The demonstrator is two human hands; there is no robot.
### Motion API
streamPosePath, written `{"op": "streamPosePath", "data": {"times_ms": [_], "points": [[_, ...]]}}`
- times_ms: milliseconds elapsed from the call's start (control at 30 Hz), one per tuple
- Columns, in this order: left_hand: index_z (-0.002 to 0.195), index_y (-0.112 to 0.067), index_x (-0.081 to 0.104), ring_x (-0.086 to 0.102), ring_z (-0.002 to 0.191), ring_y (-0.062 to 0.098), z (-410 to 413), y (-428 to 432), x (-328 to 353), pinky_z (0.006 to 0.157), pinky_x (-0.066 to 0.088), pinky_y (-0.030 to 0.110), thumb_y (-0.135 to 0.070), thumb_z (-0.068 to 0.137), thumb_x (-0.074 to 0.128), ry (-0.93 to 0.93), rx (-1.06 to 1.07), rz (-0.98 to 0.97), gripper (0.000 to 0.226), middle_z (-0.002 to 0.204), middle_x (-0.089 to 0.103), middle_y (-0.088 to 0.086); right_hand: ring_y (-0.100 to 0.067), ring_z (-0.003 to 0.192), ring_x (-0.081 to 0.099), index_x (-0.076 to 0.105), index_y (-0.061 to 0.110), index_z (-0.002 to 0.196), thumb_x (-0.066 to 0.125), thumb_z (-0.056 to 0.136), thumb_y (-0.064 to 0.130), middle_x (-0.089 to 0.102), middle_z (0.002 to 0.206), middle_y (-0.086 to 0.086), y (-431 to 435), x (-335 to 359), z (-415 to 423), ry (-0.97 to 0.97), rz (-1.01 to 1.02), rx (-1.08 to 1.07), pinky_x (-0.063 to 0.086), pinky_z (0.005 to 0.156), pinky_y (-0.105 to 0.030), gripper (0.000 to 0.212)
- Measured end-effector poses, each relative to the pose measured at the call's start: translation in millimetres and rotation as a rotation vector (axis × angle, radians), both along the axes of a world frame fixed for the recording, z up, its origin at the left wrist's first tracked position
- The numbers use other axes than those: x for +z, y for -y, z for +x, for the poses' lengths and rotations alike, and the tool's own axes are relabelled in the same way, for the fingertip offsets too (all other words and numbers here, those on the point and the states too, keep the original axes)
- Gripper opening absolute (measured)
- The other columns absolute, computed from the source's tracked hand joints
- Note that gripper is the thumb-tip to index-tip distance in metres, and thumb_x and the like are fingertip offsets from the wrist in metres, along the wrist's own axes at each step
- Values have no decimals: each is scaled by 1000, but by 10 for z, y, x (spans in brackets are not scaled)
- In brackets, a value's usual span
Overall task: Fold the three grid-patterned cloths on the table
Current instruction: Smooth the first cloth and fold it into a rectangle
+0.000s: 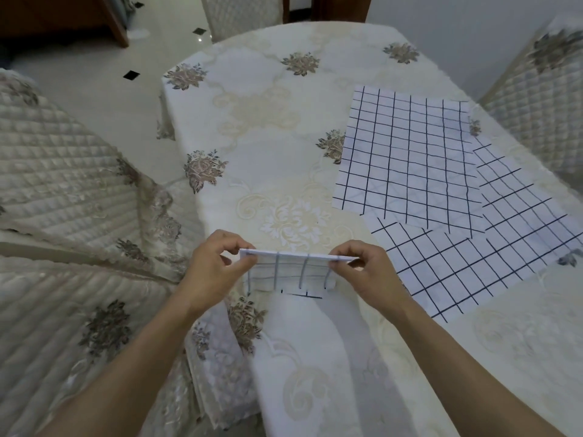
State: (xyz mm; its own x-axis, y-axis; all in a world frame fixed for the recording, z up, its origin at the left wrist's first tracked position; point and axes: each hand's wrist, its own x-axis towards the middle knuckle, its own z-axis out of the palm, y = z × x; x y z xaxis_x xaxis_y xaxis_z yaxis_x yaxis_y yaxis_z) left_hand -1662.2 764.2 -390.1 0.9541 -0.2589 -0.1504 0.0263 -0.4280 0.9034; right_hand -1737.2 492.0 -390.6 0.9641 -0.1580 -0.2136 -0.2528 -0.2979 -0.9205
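A folded white cloth with dark grid lines [290,272] hangs just above the table near its front left edge. My left hand [217,269] pinches its upper left corner and my right hand [369,275] pinches its upper right corner, so its top edge runs level between them. Two more grid cloths lie flat to the right: one [407,159] farther back, overlapping a second [492,247] that lies turned at an angle under it.
The table [262,121] wears a cream floral tablecloth. Quilted chairs stand at the left [63,190], the back [243,14] and the right [536,89]. A tiled floor [104,80] shows beyond the table's left edge.
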Motion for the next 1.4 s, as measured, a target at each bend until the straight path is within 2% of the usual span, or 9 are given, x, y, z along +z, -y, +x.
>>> {"op": "streamPosePath", "data": {"times_ms": [200,433,633,800,900,1067,1167,1300,1400], "points": [[80,-40,73,47,67,8,-122,-75,381,62,37,15,-10,83,79,189,54,84,31,79,52,-6,-9,97,62,70,26,81,76,83,7,67,98,8,-77,329,31,232,-184,-8,45,81,-24,20],[87,-22,78,39,46,5,-217,-44,769,47,33,19,-5,92,68,132,243,31,20,48,46,-9,-8,101,61,68,29,83,78,82,14,67,96,12,19,527,287,341,-254,98,41,83,-18,18],[93,-7,75,42,38,5,-224,26,914,39,34,16,5,94,59,-82,415,-230,20,76,75,11,-2,101,57,70,33,82,78,83,16,62,99,12,-20,589,541,343,-273,95,36,79,-12,19],[100,-13,76,33,42,16,33,-26,797,40,31,19,7,94,53,-180,460,-188,31,46,52,-6,-6,61,47,74,27,85,73,86,11,46,64,10,-84,568,778,339,-283,-1,34,59,-11,16],[101,-23,77,30,51,19,249,-68,728,44,27,23,1,94,56,-232,407,-210,33,57,47,9,-8,47,40,75,26,89,67,91,12,41,49,9,-150,534,918,264,-163,-80,35,53,-14,16],[107,-30,75,34,46,13,614,-150,680,41,31,17,-3,95,57,-230,364,-221,35,60,52,2,-12,76,73,73,23,98,57,96,5,74,94,3,-265,528,1242,159,30,-43,53,58,-28,25],[112,-27,75,39,49,12,831,-230,653,47,40,15,-1,95,59,-162,353,-253,34,90,75,-9,-12,102,68,71,22,113,60,95,4,72,115,9,-331,453,1473,172,82,-16,58,85,-36,29],[114,-25,75,44,54,12,1027,-338,558,54,45,18,-1,95,60,-74,346,-311,34,109,75,-10,-9,116,63,70,21,119,61,97,7,70,122,9,-465,371,1690,229,217,-73,50,100,-34,28],[116,-19,74,42,58,19,1125,-382,368,53,44,18,0,96,58,-113,358,-326,32,92,73,-6,-7,110,65,71,18,117,60,97,8,72,118,10,-534,242,1781,193,262,-105,51,91,-23,25]]}}
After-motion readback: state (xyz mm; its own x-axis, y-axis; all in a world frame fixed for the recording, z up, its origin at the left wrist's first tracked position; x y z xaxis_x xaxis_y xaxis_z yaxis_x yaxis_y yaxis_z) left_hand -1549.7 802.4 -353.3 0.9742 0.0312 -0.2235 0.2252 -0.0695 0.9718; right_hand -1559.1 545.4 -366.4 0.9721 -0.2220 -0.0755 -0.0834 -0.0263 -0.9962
